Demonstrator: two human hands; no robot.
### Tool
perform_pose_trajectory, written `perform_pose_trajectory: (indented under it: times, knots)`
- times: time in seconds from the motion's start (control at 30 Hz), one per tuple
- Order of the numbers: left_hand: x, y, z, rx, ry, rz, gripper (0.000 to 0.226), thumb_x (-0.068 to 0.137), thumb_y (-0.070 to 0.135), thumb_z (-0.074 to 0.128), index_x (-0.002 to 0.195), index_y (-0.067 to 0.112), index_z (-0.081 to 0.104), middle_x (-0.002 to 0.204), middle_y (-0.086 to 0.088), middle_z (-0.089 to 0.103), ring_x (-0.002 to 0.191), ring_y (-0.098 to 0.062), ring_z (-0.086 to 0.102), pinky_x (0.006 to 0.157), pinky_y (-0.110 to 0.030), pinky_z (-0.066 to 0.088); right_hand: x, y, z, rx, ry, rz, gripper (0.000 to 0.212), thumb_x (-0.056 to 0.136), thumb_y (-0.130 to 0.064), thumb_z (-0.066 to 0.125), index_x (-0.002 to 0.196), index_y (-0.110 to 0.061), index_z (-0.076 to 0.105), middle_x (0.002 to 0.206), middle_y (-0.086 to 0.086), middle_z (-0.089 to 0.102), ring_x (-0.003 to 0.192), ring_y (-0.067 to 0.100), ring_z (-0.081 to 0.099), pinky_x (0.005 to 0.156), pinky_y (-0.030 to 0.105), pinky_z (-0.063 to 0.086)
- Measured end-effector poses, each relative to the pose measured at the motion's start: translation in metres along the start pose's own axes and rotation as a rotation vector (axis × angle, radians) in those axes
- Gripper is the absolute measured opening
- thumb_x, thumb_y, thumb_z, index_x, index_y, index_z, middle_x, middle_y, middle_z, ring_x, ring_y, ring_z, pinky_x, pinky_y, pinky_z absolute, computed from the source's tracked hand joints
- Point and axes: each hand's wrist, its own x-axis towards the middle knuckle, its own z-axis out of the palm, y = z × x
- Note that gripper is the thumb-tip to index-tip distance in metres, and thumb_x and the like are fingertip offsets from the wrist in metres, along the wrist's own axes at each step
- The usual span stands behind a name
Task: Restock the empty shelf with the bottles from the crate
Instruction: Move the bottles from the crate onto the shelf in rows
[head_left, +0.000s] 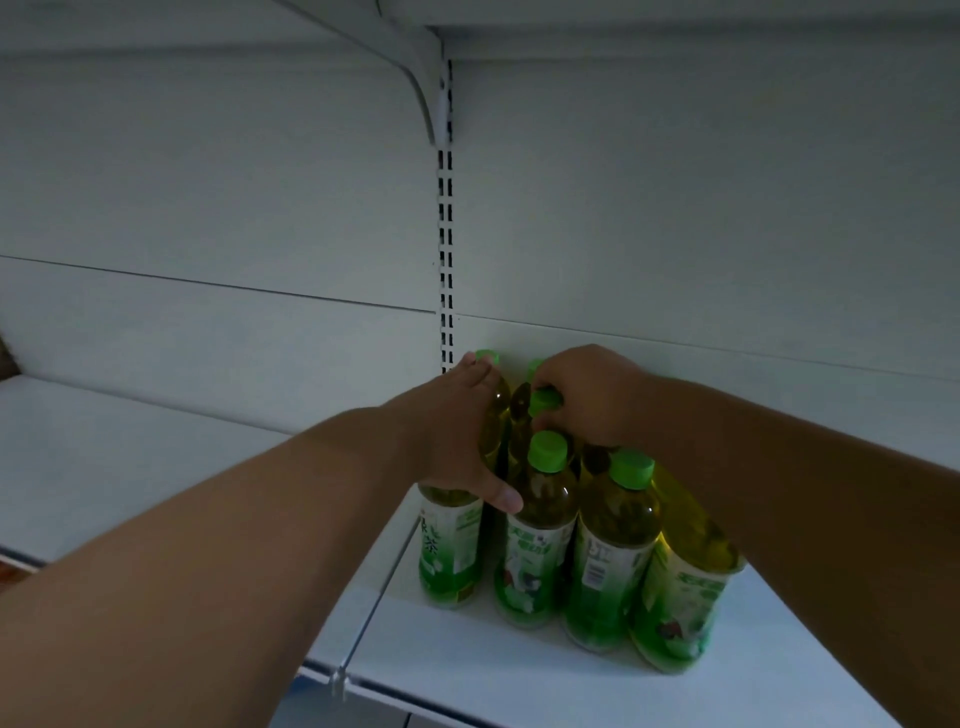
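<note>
Dim white shelf (467, 670), bottles (540, 530) clustered on it toward the back wall (675, 208), just right of the slotted upright (445, 249)

Clear plastic bottles, yellow-green drink inside, bright green screw caps, green and white wrap labels low on the body with printed characters and a barcode on one

Four bottles across the front: far-left bottle (449, 551) partly under the left hand, next bottle (535, 540) with its cap fully showing, third bottle (610, 556) with the barcode side turned forward, far-right bottle (685, 587) leaning outward and half covered by the right forearm

More bottles behind, mostly hidden; caps of at least three visible between the hands, one of them a cap (544, 401) at the right fingertips

Left hand (457, 441) reaching in from the left, fingers wrapped round the shoulder of a rear-left bottle (493, 415), thumb lying across the front onto the neighbouring bottle

Right hand (587, 400) arched over the back row, fingers curled down and pinched around that green cap; exact grip under the palm cannot be told

Thin wire divider (379, 587) running front to back on the shelf, just left of the bottles

Shelf bracket (421, 88) above, under the upper shelf
</note>
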Motion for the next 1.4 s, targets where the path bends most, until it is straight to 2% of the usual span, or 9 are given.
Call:
perform_pose_trajectory:
  times: [0.13,0.27,0.53,0.7,0.77,0.9,1.1,1.27,1.4]
  knots:
    - [0.004,-0.004,0.004,-0.012,0.006,0.0,0.144,0.06,0.078,0.074,0.159,0.015,-0.01,0.166,-0.002,-0.017,0.15,-0.016,-0.021,0.118,-0.032,-0.004,0.006,-0.001,0.005,-0.015,0.038,-0.011,0.037,0.091,-0.043,0.07,0.111,-0.013,0.067,0.097,0.002,0.055,0.107,0.027,0.059,0.075,0.027,0.033]
    - [0.004,-0.005,0.005,-0.022,0.016,0.0,0.145,0.06,0.077,0.075,0.159,0.016,-0.011,0.166,-0.001,-0.017,0.15,-0.015,-0.021,0.115,-0.029,-0.005,0.008,-0.002,0.003,0.004,0.065,0.003,0.041,0.09,-0.045,0.071,0.117,-0.014,0.068,0.114,0.006,0.064,0.112,0.026,0.059,0.078,0.027,0.036]
    - [0.002,-0.005,0.006,-0.042,0.011,-0.015,0.144,0.059,0.077,0.076,0.159,0.018,-0.01,0.166,0.002,-0.017,0.149,-0.013,-0.021,0.119,-0.033,-0.002,0.008,-0.005,0.007,0.029,0.046,0.059,0.044,0.087,-0.047,0.073,0.115,-0.015,0.068,0.112,0.006,0.065,0.107,0.026,0.06,0.079,0.029,0.042]
    - [0.001,-0.003,0.004,-0.043,0.009,-0.018,0.145,0.059,0.075,0.077,0.159,0.017,-0.011,0.166,0.001,-0.017,0.15,-0.014,-0.021,0.12,-0.034,-0.001,-0.01,-0.001,-0.007,0.203,0.097,0.119,0.043,0.093,-0.051,0.064,0.124,-0.021,0.062,0.119,0.001,0.066,0.109,0.023,0.061,0.091,0.035,0.05]
    - [0.003,-0.005,0.007,-0.04,0.009,-0.023,0.146,0.057,0.078,0.075,0.159,0.018,-0.01,0.166,0.0,-0.017,0.15,-0.015,-0.021,0.12,-0.036,-0.002,-0.025,-0.003,-0.017,0.245,0.073,0.054,0.035,0.096,-0.052,0.06,0.118,-0.026,0.064,0.112,-0.004,0.066,0.103,0.018,0.061,0.087,0.033,0.05]
    - [0.01,-0.011,0.01,0.007,-0.004,0.011,0.154,0.041,0.095,0.06,0.16,0.021,-0.004,0.165,-0.006,-0.019,0.149,-0.021,-0.025,0.125,-0.045,0.002,-0.047,-0.012,-0.017,0.101,-0.205,-0.094,0.04,0.091,-0.05,0.068,0.125,-0.028,0.063,0.11,-0.007,0.06,0.097,0.012,0.054,0.072,0.027,0.04]
    - [0.011,-0.012,0.009,0.019,-0.025,0.012,0.159,0.036,0.095,0.058,0.159,0.019,-0.007,0.165,-0.007,-0.021,0.148,-0.022,-0.026,0.124,-0.042,0.0,-0.041,-0.013,-0.007,0.048,-0.093,-0.112,0.04,0.086,-0.045,0.076,0.117,-0.02,0.068,0.099,-0.003,0.063,0.089,0.016,0.056,0.072,0.03,0.04]
    - [0.012,-0.013,0.01,0.019,-0.021,0.039,0.145,0.053,0.082,0.074,0.16,0.023,-0.004,0.164,-0.008,-0.021,0.149,-0.024,-0.025,0.121,-0.04,-0.003,-0.038,-0.022,-0.007,0.013,-0.06,-0.123,0.038,0.086,-0.046,0.075,0.111,-0.017,0.068,0.086,-0.006,0.054,0.086,0.017,0.054,0.072,0.031,0.039]
    - [0.008,-0.01,0.007,0.042,-0.021,0.06,0.136,0.059,0.077,0.075,0.16,0.025,0.001,0.164,-0.01,-0.021,0.149,-0.025,-0.025,0.12,-0.038,-0.005,-0.036,-0.027,-0.003,0.012,-0.064,-0.127,0.037,0.087,-0.045,0.074,0.11,-0.018,0.066,0.092,-0.004,0.058,0.087,0.017,0.056,0.073,0.031,0.041]
